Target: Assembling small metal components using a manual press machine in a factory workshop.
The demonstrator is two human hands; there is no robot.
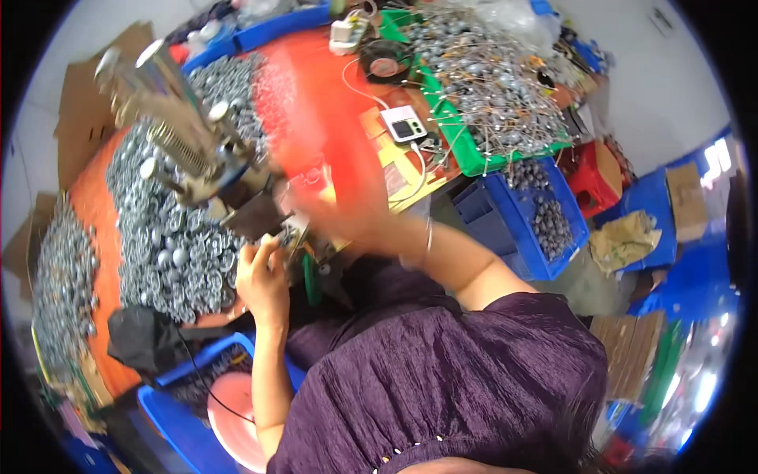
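Note:
A metal bench press with a coiled spring and upright column stands at the left of the orange-topped table. My left hand is at the front of the press base, thumb and fingers pinched together. Whatever lies between those fingertips is too small to make out. Just right of the press, my right hand is smeared by motion, so its fingers cannot be read. Around the press spreads a large heap of grey round cup-like parts, close to my left hand.
A green tray holds a tangle of wired metal pieces at the far right. A white device with a screen and its cables lie before it. Blue crate, red stool stand right; pink basin sits lower left.

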